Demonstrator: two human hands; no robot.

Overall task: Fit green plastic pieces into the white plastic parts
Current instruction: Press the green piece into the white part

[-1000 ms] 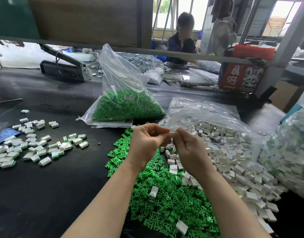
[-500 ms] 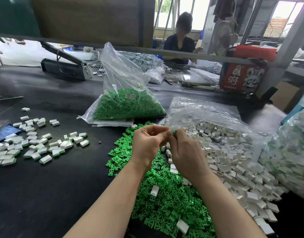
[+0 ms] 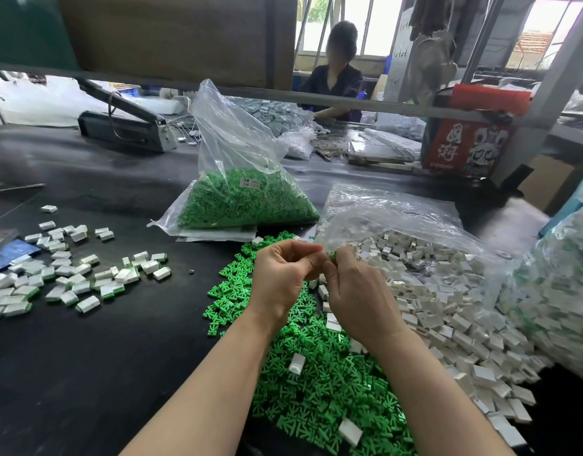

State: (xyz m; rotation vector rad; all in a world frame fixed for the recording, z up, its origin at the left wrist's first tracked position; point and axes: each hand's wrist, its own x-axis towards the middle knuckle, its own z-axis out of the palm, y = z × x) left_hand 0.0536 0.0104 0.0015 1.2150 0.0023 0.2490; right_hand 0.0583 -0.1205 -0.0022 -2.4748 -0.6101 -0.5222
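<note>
My left hand (image 3: 280, 278) and my right hand (image 3: 359, 291) meet fingertip to fingertip above the black table. Between them a small green piece (image 3: 332, 255) shows, pinched by my right fingers. My left fingers curl round something at the same spot, mostly hidden; whether it is a white part I cannot tell. Under my hands lies a loose heap of green pieces (image 3: 326, 383). To its right spreads a heap of white parts (image 3: 448, 304).
A clear bag of green pieces (image 3: 247, 199) stands behind the heaps. Assembled white-and-green parts (image 3: 63, 274) lie scattered at the left. Another bag of parts (image 3: 560, 297) bulges at the right edge. A person sits across the table behind a metal rail (image 3: 316, 97).
My hands have stayed together at the same spot. The green piece shows more plainly between the fingertips now; the fingers have shifted slightly round it.
</note>
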